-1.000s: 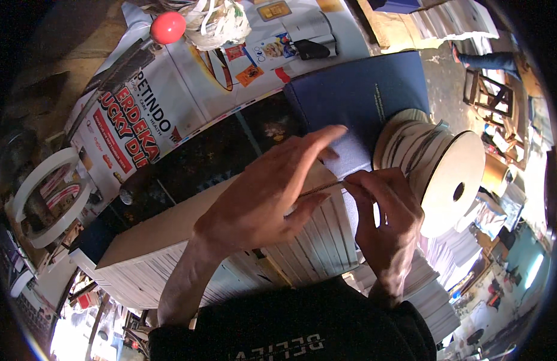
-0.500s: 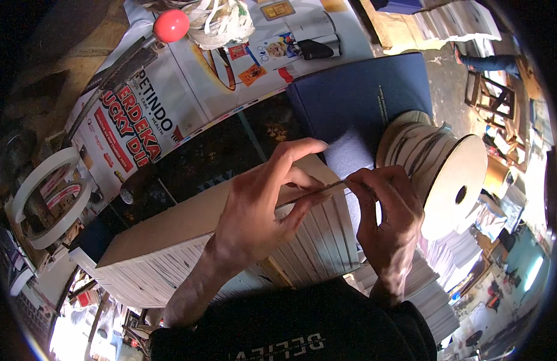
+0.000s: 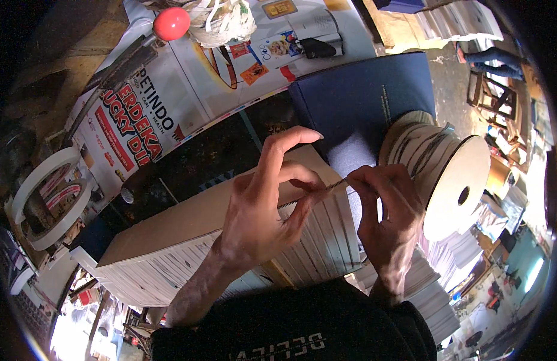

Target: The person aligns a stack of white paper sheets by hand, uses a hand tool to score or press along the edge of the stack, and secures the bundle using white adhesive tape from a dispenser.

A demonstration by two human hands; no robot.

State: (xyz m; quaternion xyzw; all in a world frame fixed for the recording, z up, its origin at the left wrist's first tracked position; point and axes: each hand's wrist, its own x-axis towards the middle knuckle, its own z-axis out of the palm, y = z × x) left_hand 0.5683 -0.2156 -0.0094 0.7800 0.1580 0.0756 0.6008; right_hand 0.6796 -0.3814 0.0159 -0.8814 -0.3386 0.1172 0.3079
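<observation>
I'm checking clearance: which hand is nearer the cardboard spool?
Right. In view, the right hand overlaps the cardboard spool at its left; the left hand is farther left, clearly apart.

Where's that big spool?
In the head view, the spool is on the right, just past the right hand and near the blue book.

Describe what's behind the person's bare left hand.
Behind the bare left hand: a long row of white paper blocks with a flat tan top, then a dark patterned surface. What the hand covers cannot be seen.
</observation>
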